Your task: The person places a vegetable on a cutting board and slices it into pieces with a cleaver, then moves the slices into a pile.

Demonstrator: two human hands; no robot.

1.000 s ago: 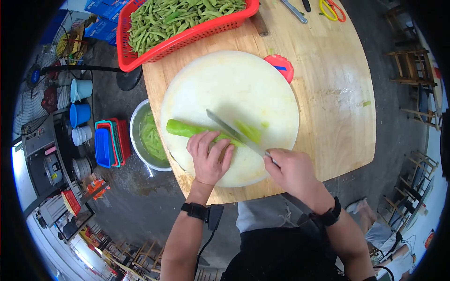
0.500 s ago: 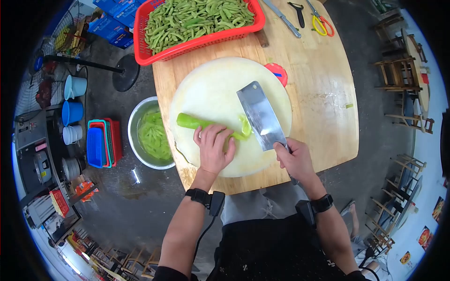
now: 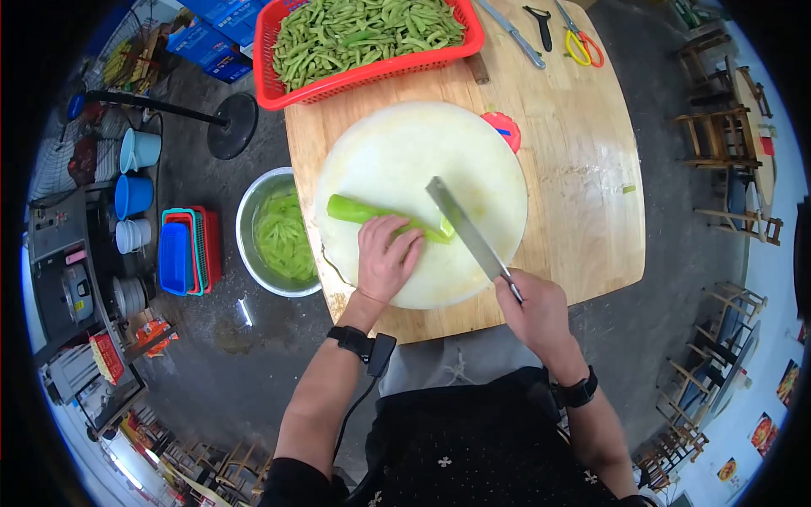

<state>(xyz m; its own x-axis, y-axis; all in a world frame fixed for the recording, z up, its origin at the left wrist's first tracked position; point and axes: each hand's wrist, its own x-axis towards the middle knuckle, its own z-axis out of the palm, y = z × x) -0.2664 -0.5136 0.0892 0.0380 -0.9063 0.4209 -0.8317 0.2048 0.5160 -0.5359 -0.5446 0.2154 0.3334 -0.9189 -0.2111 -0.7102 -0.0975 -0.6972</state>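
Note:
A peeled, pale green celtuce stem (image 3: 348,208) lies slantwise on a round white cutting board (image 3: 397,139). My left hand (image 3: 386,253) presses on it from above, with curled fingers hiding its middle. My right hand (image 3: 537,308) grips the handle of a cleaver (image 3: 470,230), whose blade now stands nearly edge-on to my view. A small cut piece of celtuce (image 3: 447,226) sits against the blade's left side, by the stem's right end. Whether the blade's edge touches the board I cannot tell.
A red basket (image 3: 372,78) of green pods stands at the table's back left. A knife (image 3: 512,35), a peeler (image 3: 541,28) and scissors (image 3: 581,44) lie at the back right. On the floor to the left is a metal basin (image 3: 247,245) holding green pieces in water.
The cleaver has rolled from showing its broad face to nearly upright, and my right wrist has turned with it. My left hand remains on the stem. The whole view has shifted slightly.

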